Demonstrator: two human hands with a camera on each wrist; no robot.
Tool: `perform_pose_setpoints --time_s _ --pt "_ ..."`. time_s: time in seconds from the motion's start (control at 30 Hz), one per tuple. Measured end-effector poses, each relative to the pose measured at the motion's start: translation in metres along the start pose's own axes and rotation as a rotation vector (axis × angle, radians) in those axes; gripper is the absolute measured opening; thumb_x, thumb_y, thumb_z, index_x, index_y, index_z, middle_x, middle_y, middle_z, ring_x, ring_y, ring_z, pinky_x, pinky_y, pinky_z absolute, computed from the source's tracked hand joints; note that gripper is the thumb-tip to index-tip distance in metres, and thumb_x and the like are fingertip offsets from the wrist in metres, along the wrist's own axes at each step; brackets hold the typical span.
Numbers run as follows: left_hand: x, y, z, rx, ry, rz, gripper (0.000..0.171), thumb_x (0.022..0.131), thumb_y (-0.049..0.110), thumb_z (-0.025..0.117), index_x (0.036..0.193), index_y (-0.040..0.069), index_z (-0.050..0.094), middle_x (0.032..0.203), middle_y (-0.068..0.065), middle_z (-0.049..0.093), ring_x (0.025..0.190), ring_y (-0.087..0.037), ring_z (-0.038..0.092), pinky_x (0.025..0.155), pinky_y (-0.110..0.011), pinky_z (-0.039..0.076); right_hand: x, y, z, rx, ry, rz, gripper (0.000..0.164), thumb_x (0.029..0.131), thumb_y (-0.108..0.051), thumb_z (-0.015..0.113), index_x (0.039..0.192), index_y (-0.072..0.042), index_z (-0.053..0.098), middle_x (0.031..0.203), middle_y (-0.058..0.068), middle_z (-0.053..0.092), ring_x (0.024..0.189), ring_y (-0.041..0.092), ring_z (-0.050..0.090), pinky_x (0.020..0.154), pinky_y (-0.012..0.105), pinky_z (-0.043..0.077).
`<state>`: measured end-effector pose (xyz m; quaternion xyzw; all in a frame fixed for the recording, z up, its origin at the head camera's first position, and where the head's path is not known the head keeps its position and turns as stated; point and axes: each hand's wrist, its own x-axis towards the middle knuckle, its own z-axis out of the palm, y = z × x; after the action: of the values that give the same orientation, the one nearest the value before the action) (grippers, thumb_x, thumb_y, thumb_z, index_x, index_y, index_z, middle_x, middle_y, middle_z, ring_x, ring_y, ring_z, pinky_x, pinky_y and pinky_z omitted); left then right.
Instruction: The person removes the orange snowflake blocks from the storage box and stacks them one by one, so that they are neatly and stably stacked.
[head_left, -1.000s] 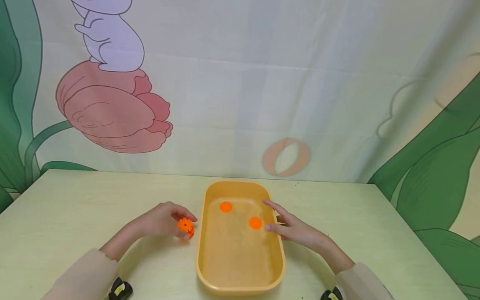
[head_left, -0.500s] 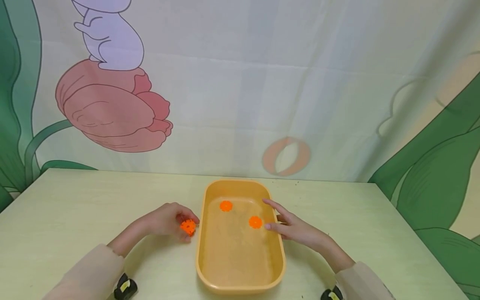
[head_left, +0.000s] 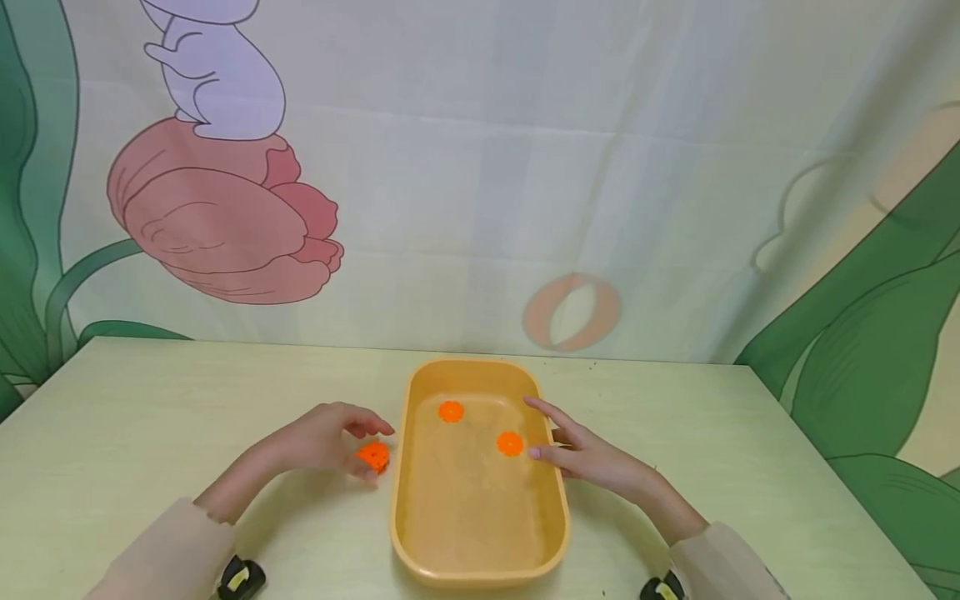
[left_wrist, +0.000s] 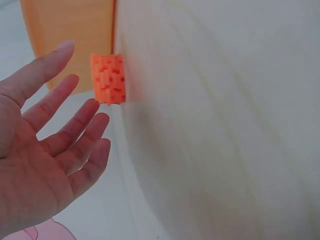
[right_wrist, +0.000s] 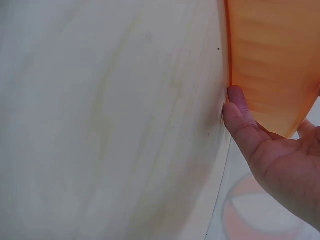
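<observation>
A short stack of orange notched plastic discs point(head_left: 373, 457) stands on the table, left of a yellow-orange plastic tray point(head_left: 480, 575). My left hand point(head_left: 326, 442) is around the stack's near and left side, its fingers spread. In the left wrist view a gap shows between the thumb and the stack point(left_wrist: 108, 79); one fingertip overlaps its lower edge, and I cannot tell whether they touch. My right hand point(head_left: 596, 458) holds the tray's right side, thumb and forefinger over the rim, other fingers point(right_wrist: 245, 127) against the outer wall. Two loose orange discs lie flat inside the tray, one far point(head_left: 451, 412), one nearer the right hand point(head_left: 510, 444).
The pale table point(head_left: 187, 417) extends to both sides of the tray. Behind it hangs a printed cloth point(head_left: 450, 167) with a rabbit, a pink flower and green leaves.
The disc stack was tilted in my left hand and now sits level on the table. My left fingers have spread and the hand has drawn back slightly left. The right hand and tray stay put.
</observation>
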<state>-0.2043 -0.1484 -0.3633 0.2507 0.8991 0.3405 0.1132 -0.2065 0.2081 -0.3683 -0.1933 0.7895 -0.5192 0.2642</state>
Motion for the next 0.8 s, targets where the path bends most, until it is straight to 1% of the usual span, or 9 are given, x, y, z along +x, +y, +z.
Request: perform_pose_setpoints --time_s 0.1,0.2,0.27,0.37,0.57,0.63,0.8 --pt "-0.005 0.004 -0.004 -0.047 0.031 0.012 0.043 0.071 0.02 0.076 0.11 0.008 0.063 0.103 -0.003 0.063 0.097 -0.025 0.055 0.08 -0.04 0.044 0.0 0.0 0.0 0.003 -0.002 0.002 0.071 0.09 -0.03 0.056 0.146 -0.025 0.013 0.125 0.022 0.047 0.102 0.024 0.057 0.087 0.039 0.046" --pt "-0.01 0.009 -0.008 -0.097 0.063 0.039 0.041 0.076 0.021 0.073 0.112 0.006 0.061 0.106 -0.006 0.062 0.1 -0.025 0.056 0.083 -0.044 0.045 0.001 0.0 0.0 0.01 -0.003 0.006 0.072 0.09 -0.031 0.056 0.146 -0.025 0.013 0.125 0.022 0.047 0.101 0.024 0.057 0.087 0.038 0.047" --pt "-0.012 0.014 -0.01 -0.13 0.079 0.06 0.04 0.078 0.021 0.071 0.112 0.005 0.06 0.108 -0.008 0.062 0.1 -0.025 0.056 0.085 -0.045 0.045 0.001 0.0 0.0 0.015 -0.005 0.004 0.072 0.09 -0.03 0.056 0.146 -0.024 0.012 0.124 0.023 0.048 0.101 0.024 0.057 0.086 0.038 0.047" --pt "-0.012 0.021 -0.012 -0.178 0.103 0.081 0.039 0.079 0.02 0.07 0.112 0.003 0.06 0.109 -0.01 0.061 0.099 -0.023 0.057 0.086 -0.042 0.046 0.001 -0.001 -0.001 0.021 -0.008 0.005 0.072 0.09 -0.03 0.057 0.146 -0.024 0.012 0.123 0.023 0.048 0.1 0.024 0.058 0.086 0.037 0.047" --pt "-0.007 0.035 -0.008 -0.284 0.126 0.102 0.035 0.079 0.015 0.07 0.109 0.001 0.06 0.106 -0.012 0.061 0.095 -0.022 0.06 0.082 -0.031 0.049 0.0 -0.001 0.0 0.009 -0.007 0.004 0.072 0.09 -0.03 0.056 0.146 -0.024 0.012 0.124 0.023 0.048 0.1 0.024 0.057 0.086 0.037 0.047" --pt "-0.004 0.039 -0.005 -0.311 0.121 0.106 0.033 0.079 0.013 0.07 0.108 0.001 0.06 0.105 -0.012 0.061 0.095 -0.024 0.06 0.081 -0.03 0.05 0.0 -0.001 0.0 0.006 -0.006 0.005 0.071 0.09 -0.03 0.056 0.146 -0.025 0.013 0.124 0.023 0.048 0.1 0.024 0.057 0.086 0.037 0.047" --pt "0.007 0.049 0.002 -0.359 0.108 0.132 0.031 0.079 0.01 0.069 0.107 0.001 0.06 0.107 -0.011 0.061 0.098 -0.03 0.059 0.083 -0.032 0.049 0.0 -0.001 0.0 0.013 -0.002 0.005 0.071 0.09 -0.029 0.057 0.146 -0.026 0.013 0.124 0.022 0.047 0.101 0.024 0.057 0.087 0.038 0.046"
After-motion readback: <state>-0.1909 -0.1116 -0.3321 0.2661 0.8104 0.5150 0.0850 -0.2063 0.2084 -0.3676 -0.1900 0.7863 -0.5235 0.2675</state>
